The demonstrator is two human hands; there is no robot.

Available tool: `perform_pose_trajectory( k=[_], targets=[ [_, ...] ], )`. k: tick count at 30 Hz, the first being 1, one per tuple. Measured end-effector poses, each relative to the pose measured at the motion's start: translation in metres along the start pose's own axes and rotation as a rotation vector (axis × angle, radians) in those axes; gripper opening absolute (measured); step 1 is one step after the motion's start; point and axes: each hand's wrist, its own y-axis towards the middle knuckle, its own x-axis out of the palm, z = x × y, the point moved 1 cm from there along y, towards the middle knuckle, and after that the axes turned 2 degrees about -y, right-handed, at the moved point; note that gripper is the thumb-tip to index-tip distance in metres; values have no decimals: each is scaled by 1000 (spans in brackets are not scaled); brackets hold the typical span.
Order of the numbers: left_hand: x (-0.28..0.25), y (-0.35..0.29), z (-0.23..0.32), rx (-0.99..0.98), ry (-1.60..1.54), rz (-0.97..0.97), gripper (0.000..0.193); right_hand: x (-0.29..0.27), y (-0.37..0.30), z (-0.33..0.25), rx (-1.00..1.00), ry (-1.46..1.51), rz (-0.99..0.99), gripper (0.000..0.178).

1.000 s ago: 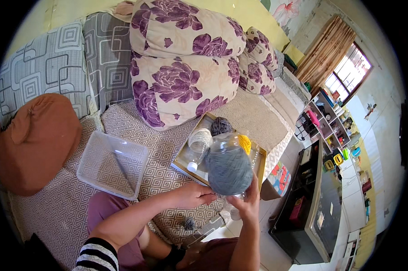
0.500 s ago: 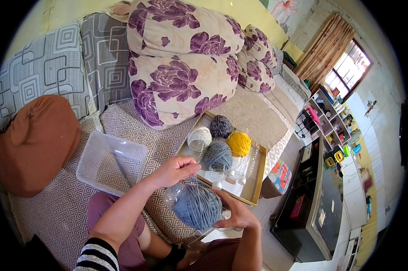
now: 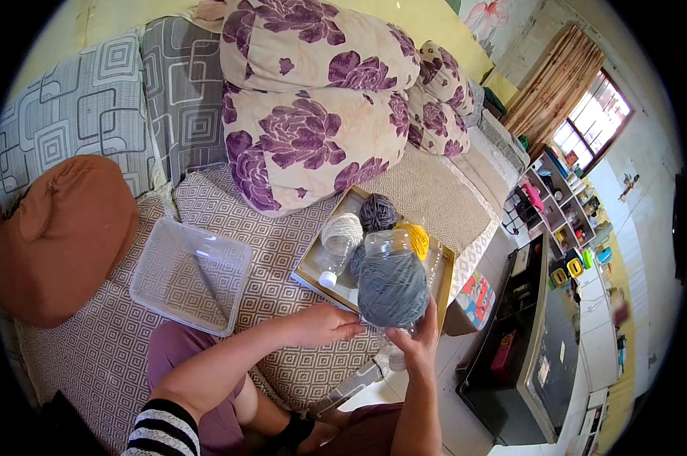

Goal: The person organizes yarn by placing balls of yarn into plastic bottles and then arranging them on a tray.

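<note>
A clear plastic bottle wound thickly with blue-grey yarn (image 3: pixel 394 289) stands tilted up in my right hand (image 3: pixel 421 343), which grips its lower end. My left hand (image 3: pixel 324 325) is closed beside it, fingertips pressed together close to the yarn; the strand it pinched a moment ago is hard to make out now. Behind the bottle lies a gold-rimmed tray (image 3: pixel 313 264). In it are a cream yarn ball (image 3: pixel 342 229), a dark grey-purple ball (image 3: pixel 378 213) and a yellow ball (image 3: pixel 416 239), the last partly covered. Another blue-grey ball is mostly hidden.
Left of the tray, a clear plastic box (image 3: pixel 188 277) sits on the patterned sofa cover. A brown cushion (image 3: pixel 62 243) lies farther left, and floral bundles (image 3: pixel 313 144) rest behind. A black cabinet (image 3: pixel 514 342) stands on the right beyond a small stool (image 3: pixel 476 296).
The yarn-wound bottle has been raised, turned more upright and moved right and away, now covering part of the tray. My left hand has come lower and slightly right.
</note>
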Motion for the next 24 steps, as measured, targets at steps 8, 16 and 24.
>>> perform_pose_trajectory(
  k=[8, 16, 24],
  targets=[
    [-35, -13, 18, 42, -207, 157, 24, -1, -6, 5, 149, -463, -396, 95],
    [-58, -15, -3, -90, -329, 484, 20, -7, -8, -5, 129, -68, -679, 98],
    [-3, -2, 1, -2, -334, 158, 23, -8, -6, -1, 110, 310, -86, 103]
  ],
)
